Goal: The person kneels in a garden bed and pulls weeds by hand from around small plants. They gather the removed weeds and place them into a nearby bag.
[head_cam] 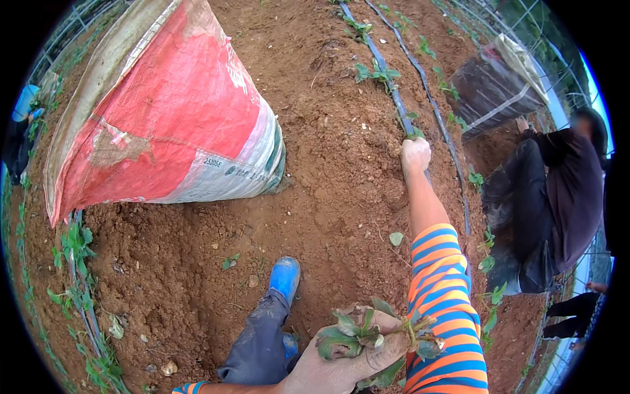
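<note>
Close to the camera, my left hand (339, 357) grips a bunch of cut strawberry-like leaves and stems (352, 335), some of them browned. My right hand (416, 155) is reached out onto the soil ridge, with its fingers curled down at a flat drip irrigation tape (386, 74). A small green leaf (417, 132) shows just beyond its knuckles; whatever may be inside the fingers is hidden. Farther up the same tape grows a young leafy plant (376, 74). A single loose leaf (396, 239) lies on the soil left of my right forearm.
A large red and white woven sack (172, 118) stands at upper left. A second drip tape (433, 101) runs along the ridge. At right, a person (566, 197) crouches beside a dark sack (497, 88). More plants (76, 246) line the left row. My blue boot (285, 278) stands in the furrow.
</note>
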